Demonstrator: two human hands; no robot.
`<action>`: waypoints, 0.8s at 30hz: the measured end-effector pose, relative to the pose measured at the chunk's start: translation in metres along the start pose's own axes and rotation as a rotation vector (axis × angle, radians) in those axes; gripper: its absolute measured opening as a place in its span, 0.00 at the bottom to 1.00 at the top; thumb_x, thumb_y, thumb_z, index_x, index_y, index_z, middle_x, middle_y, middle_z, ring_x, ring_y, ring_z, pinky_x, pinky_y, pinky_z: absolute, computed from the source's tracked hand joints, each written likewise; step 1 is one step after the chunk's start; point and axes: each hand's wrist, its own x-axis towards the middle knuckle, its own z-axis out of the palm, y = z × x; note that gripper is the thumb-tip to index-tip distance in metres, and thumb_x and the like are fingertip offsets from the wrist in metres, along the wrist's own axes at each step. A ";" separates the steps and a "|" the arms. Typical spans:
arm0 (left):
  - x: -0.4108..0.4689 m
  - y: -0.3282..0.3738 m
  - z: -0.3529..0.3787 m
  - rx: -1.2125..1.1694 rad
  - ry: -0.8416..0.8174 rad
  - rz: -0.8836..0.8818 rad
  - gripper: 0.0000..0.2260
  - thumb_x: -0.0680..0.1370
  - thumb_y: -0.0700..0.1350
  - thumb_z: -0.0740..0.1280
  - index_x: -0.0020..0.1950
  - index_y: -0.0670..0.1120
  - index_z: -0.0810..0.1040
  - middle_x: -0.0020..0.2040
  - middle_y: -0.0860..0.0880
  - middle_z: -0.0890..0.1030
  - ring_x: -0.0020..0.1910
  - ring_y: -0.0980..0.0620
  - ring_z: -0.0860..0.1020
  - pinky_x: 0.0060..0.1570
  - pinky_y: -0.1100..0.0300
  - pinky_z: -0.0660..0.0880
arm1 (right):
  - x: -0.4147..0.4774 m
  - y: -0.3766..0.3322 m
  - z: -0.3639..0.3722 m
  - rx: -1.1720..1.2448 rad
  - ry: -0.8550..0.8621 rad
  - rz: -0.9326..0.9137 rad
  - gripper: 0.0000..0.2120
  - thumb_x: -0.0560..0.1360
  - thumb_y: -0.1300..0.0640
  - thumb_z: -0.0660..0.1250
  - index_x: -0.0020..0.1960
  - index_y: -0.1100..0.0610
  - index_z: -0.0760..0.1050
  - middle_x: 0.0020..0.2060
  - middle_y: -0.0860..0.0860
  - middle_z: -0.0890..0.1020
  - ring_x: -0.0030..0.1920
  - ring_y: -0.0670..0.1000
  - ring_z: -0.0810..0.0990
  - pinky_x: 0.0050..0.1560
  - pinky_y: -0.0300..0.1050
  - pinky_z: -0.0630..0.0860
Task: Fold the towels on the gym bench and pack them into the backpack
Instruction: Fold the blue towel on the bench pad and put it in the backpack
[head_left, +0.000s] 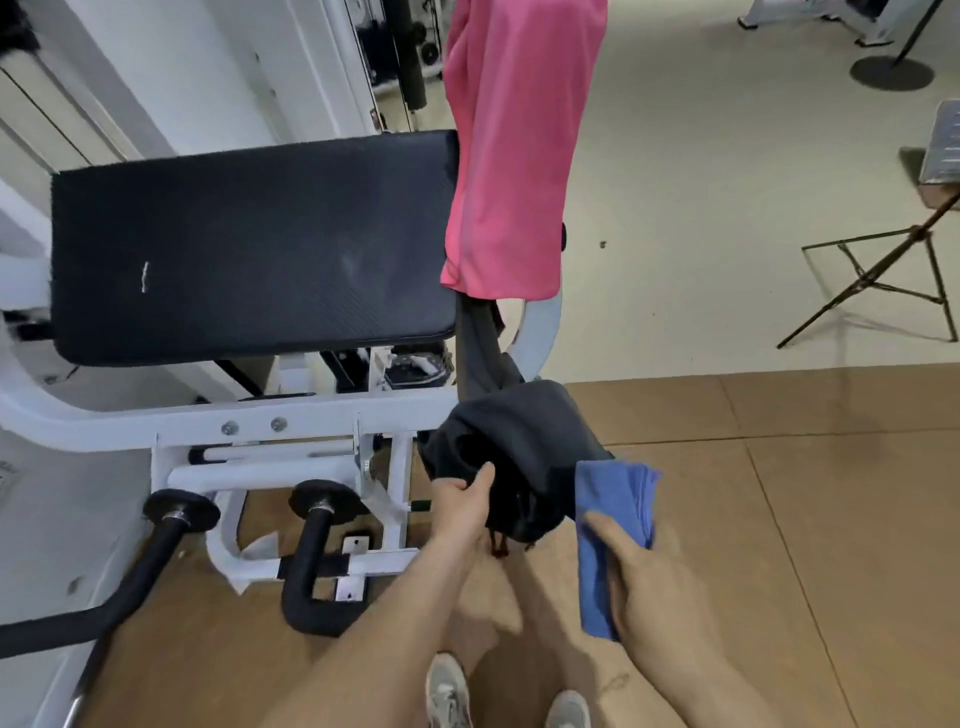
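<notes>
Here, the black padded gym bench (249, 244) stands far left on a tan floor (779, 519). The left hand (462, 506) grips the dark backpack (519, 447); the right hand (649, 587) holds a folded blue towel (615, 499). A pink towel (511, 145) hangs far.

black padded gym bench (249, 244) on a white steel frame (218, 415), standing on brown floor tiles (779, 519) bordering a pale floor (701, 208). pad surface bare apart from a small white mark. pink towel (514, 150) hanging down just past the pad's right end, overlapping its edge
</notes>
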 end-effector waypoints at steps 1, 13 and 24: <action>0.012 0.007 0.006 -0.024 0.075 -0.031 0.17 0.76 0.54 0.68 0.37 0.44 0.71 0.33 0.47 0.75 0.34 0.47 0.76 0.36 0.59 0.71 | 0.007 0.003 0.002 -0.015 0.020 0.033 0.15 0.70 0.38 0.63 0.55 0.39 0.71 0.46 0.50 0.79 0.42 0.52 0.79 0.47 0.51 0.78; -0.035 0.109 -0.067 -0.035 -0.241 0.181 0.12 0.59 0.34 0.59 0.30 0.48 0.57 0.29 0.45 0.57 0.26 0.51 0.59 0.27 0.65 0.60 | 0.032 -0.025 0.040 -0.806 0.073 -0.373 0.23 0.58 0.28 0.65 0.40 0.45 0.78 0.61 0.52 0.72 0.61 0.54 0.71 0.52 0.56 0.65; -0.011 0.166 -0.098 -0.053 -0.285 0.113 0.08 0.74 0.33 0.62 0.39 0.44 0.72 0.34 0.43 0.72 0.31 0.48 0.71 0.33 0.58 0.67 | 0.031 -0.074 0.038 -0.495 0.015 -0.631 0.12 0.72 0.42 0.60 0.35 0.47 0.75 0.52 0.42 0.70 0.55 0.45 0.66 0.47 0.44 0.61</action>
